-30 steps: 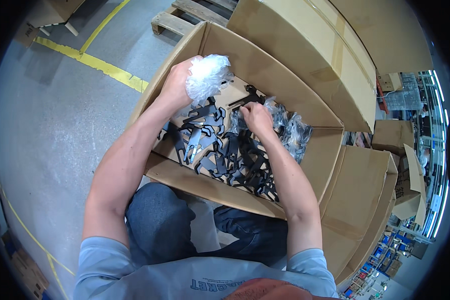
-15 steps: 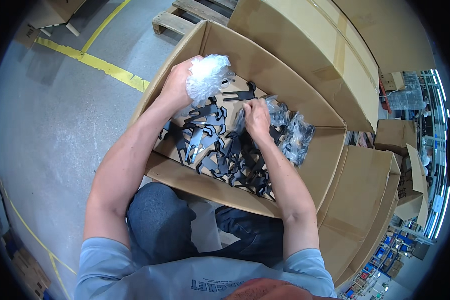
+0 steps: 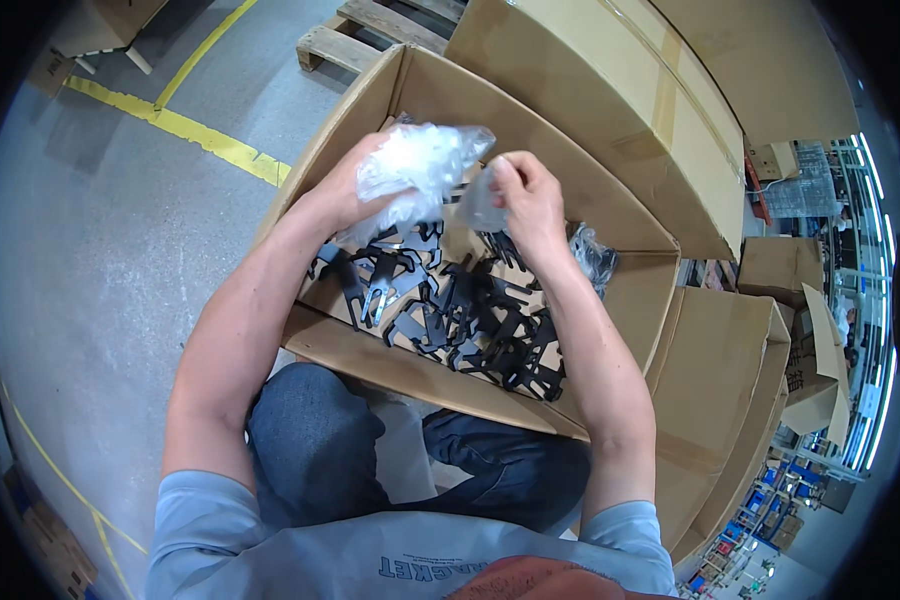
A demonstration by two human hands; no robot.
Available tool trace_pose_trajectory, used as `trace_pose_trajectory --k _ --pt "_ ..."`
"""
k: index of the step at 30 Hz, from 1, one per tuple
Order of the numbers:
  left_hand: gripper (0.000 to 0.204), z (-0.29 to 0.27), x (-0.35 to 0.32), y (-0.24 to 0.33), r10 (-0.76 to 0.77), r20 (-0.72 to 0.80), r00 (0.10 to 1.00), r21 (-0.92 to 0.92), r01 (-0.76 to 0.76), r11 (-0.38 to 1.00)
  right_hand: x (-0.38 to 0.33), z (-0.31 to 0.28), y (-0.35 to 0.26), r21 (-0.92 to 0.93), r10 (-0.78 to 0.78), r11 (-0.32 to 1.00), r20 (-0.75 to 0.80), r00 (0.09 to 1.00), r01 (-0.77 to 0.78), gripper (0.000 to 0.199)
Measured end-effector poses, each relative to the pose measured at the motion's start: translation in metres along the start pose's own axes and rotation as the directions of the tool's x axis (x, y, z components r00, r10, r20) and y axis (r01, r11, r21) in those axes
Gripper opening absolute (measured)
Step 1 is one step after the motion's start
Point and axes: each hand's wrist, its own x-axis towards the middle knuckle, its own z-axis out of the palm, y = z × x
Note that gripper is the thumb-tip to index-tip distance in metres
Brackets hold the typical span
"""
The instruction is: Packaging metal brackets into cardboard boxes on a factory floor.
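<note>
A crumpled bundle of clear plastic bags (image 3: 425, 165) is gripped in my left hand (image 3: 355, 185), over the far left part of an open cardboard box (image 3: 410, 372). To its right, my right hand (image 3: 532, 205) pinches a clear plastic bag (image 3: 484, 203) between thumb and fingers. Below both hands, many black forked metal brackets (image 3: 455, 310) lie loose in a heap on the box bottom. Beside my right forearm, against the box's right side, rests a plastic-wrapped bundle of dark parts (image 3: 592, 258), partly hidden by the arm.
Large closed cartons (image 3: 610, 90) stand right behind the box. Another carton (image 3: 715, 400) sits close on the right. A wooden pallet (image 3: 355, 45) lies past the far left corner. Yellow tape lines (image 3: 200, 135) cross the grey floor at left. My knees (image 3: 315, 440) are against the near side.
My right hand has risen from among the brackets, lifting a clear plastic bag. The bundle in my left hand has spread wider and shifted slightly down. Dark brackets now lie bare below my right hand.
</note>
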Motion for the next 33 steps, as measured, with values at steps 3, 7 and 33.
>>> trace_pose_trajectory --k 3,7,33 --pt "0.026 -0.001 -0.002 -0.003 -0.100 0.076 0.992 -0.111 0.108 0.988 0.005 0.030 -0.021 0.207 -0.008 0.978 0.102 0.995 -0.014 0.018" --pt "0.030 -0.006 -0.005 0.002 -0.127 0.053 0.991 -0.168 0.134 0.977 0.029 0.044 -0.027 0.229 -0.014 0.973 0.114 0.993 -0.012 0.019" --pt "0.032 -0.019 -0.017 0.009 0.396 -0.533 0.748 0.450 -0.146 0.881 0.074 0.069 0.071 -0.794 -0.055 0.565 0.235 0.971 0.224 0.023"
